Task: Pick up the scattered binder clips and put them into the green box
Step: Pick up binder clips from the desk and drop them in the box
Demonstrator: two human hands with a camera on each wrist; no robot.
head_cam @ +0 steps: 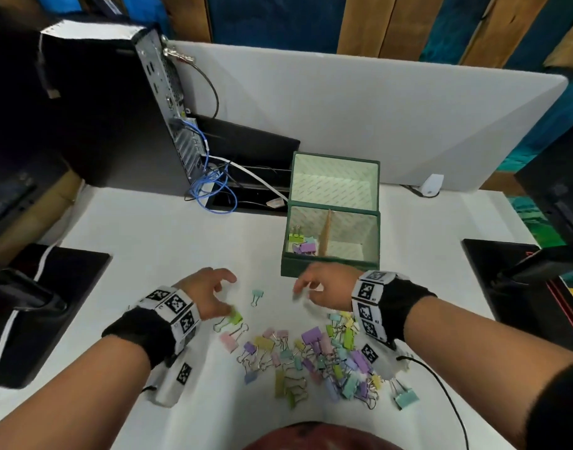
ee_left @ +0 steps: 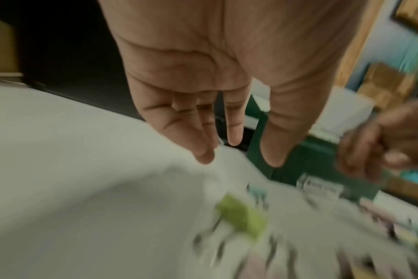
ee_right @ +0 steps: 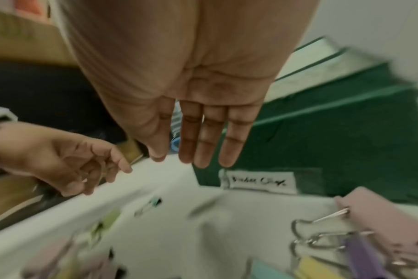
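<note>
The green box (head_cam: 330, 266) stands open on the white table, lid up, with several pastel binder clips (head_cam: 303, 245) in its left compartment. A large scattered clip pile (head_cam: 317, 355) lies in front of me. My left hand (head_cam: 225, 292) hovers with loosely curled fingers over a green clip (head_cam: 235, 316), holding nothing; in the left wrist view the left hand (ee_left: 239, 156) is empty above that green clip (ee_left: 241, 215). My right hand (head_cam: 303, 292) hangs empty before the box front. In the right wrist view the right hand (ee_right: 186, 160) shows straight fingers near the box (ee_right: 334, 132). A teal clip (head_cam: 256, 295) lies between the hands.
A computer tower (head_cam: 116, 108) with blue cables (head_cam: 213, 186) stands at the back left beside a black cable tray (head_cam: 246, 177). Black monitor bases sit at the left (head_cam: 51, 303) and right (head_cam: 522, 287). A white partition (head_cam: 376, 118) closes the back.
</note>
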